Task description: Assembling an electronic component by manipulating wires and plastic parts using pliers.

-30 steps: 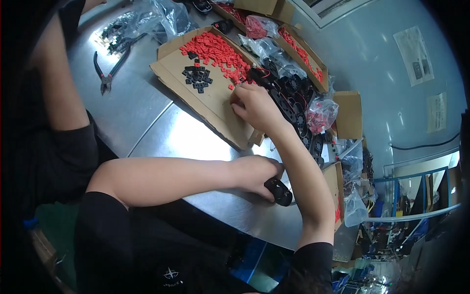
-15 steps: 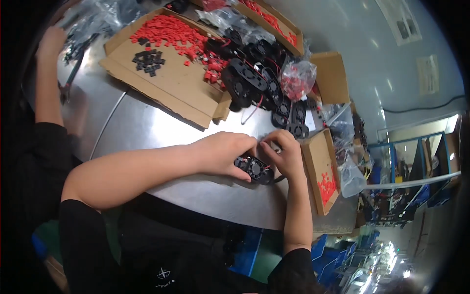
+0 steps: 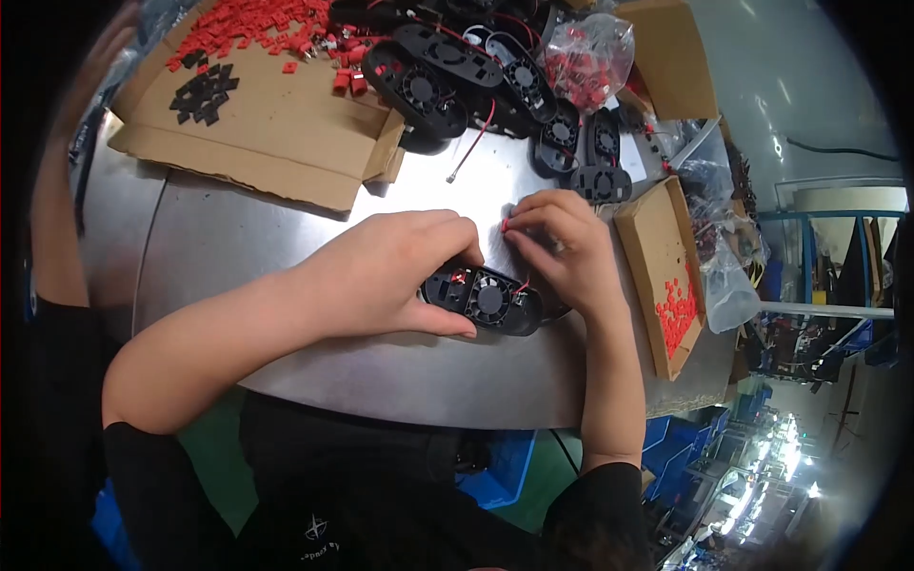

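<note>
My left hand [image 3: 395, 271] grips a black oval fan housing [image 3: 491, 303] by its left end, thumb along the near edge and fingers at the far side. The housing lies fan side up at the metal table. A round fan sits in its middle, with red wire at both sides of it. Just beyond the housing, my right hand [image 3: 571, 246] is closed in a pinch on a small red plastic piece [image 3: 506, 226], apart from the housing. The left fingertips are partly hidden behind the hand.
A cardboard tray [image 3: 276, 176] with red and black pieces stands at the far left. More fan housings [image 3: 414, 86] are piled beyond my hands, beside a bag of red parts [image 3: 590, 62]. A narrow cardboard box [image 3: 652, 247] stands right; another person's arm [image 3: 59, 209] is far left.
My right hand has come away from the housing, and a small red piece now shows at its fingertips. The left hand keeps its hold. The whole view has shifted.
</note>
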### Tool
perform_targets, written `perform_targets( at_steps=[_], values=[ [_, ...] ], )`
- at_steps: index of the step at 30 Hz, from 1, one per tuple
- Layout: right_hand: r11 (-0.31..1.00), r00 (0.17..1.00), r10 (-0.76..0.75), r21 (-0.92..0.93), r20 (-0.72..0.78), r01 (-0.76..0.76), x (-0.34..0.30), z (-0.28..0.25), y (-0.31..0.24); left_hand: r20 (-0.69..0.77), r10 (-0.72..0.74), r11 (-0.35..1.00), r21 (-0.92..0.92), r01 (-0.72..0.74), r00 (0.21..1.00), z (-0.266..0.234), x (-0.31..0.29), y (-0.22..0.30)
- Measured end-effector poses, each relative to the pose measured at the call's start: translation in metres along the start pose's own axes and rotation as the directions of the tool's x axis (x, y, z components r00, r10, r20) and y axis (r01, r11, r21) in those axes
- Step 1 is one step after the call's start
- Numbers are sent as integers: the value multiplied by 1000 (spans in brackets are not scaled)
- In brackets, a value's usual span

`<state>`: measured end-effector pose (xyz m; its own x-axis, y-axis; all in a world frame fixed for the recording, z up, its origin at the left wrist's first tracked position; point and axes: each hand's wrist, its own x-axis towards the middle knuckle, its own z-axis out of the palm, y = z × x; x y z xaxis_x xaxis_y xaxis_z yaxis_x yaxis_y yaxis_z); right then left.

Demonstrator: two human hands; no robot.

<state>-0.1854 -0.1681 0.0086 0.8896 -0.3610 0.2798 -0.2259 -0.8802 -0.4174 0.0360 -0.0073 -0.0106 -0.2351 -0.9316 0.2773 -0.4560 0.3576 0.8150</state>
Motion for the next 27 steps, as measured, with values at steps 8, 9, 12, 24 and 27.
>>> perform_targets(
  at_steps=[8,9,12,24,27],
  values=[
    [994,993,23,109,-114,-11,-8,-8,-64,-23,-4,1000,20,4,1000,4,-2,-7],
    [996,995,-5,84,-98,13,-8,-4,-77,-33,-12,1000,22,13,999,2,-3,-5],
    [999,995,-43,-10,-89,42,-5,11,-93,-18,-28,1000,-10,27,999,0,-5,-5],
    [979,990,-96,-190,-100,75,-7,20,-97,-17,-38,999,1,38,999,3,-3,-6],
    [977,985,-114,-196,-131,87,-5,20,-99,-79,-9,1000,6,10,997,5,-4,-8]
  ],
)
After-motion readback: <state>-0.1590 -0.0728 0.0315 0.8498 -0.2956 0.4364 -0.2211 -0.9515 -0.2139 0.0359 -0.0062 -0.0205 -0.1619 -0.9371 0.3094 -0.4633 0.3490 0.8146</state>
